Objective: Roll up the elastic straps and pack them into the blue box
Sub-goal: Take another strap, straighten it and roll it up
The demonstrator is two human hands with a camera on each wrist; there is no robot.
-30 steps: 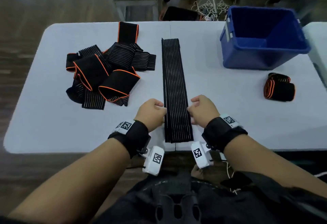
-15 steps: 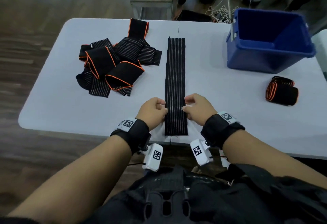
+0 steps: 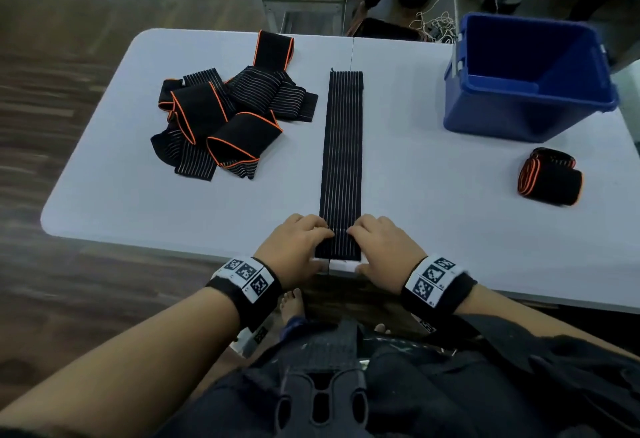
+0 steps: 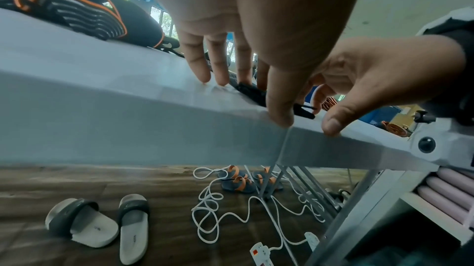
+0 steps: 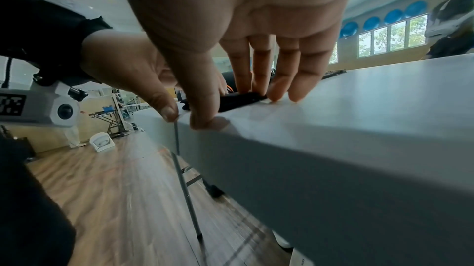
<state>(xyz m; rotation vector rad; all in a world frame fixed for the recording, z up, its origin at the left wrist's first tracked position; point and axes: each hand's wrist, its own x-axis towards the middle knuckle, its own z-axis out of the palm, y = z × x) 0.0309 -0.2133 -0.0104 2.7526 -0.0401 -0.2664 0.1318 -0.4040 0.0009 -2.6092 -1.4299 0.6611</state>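
Observation:
A long black ribbed elastic strap [image 3: 341,160] lies flat down the middle of the white table [image 3: 433,195], running from my side toward the far side. My left hand [image 3: 310,245] and right hand [image 3: 367,245] sit on either side of its near end at the table's front edge. In the left wrist view, straight fingers [image 4: 218,63] press down on the strap's end [image 4: 252,92], with the thumb at the table's rim. The right fingers [image 5: 259,67] press on the strap end [image 5: 238,99] in the same way. The blue box [image 3: 502,115] stands at the far right.
A loose pile of black straps with orange edging [image 3: 225,122] lies at the far left. One rolled strap [image 3: 549,178] rests on the table in front of the blue box. Sandals and a white cable [image 4: 212,205] lie on the floor under the table.
Both hands slid back along the strap to its near end at the table edge. Their fingers went from curled at the strap's sides to laid flat on top.

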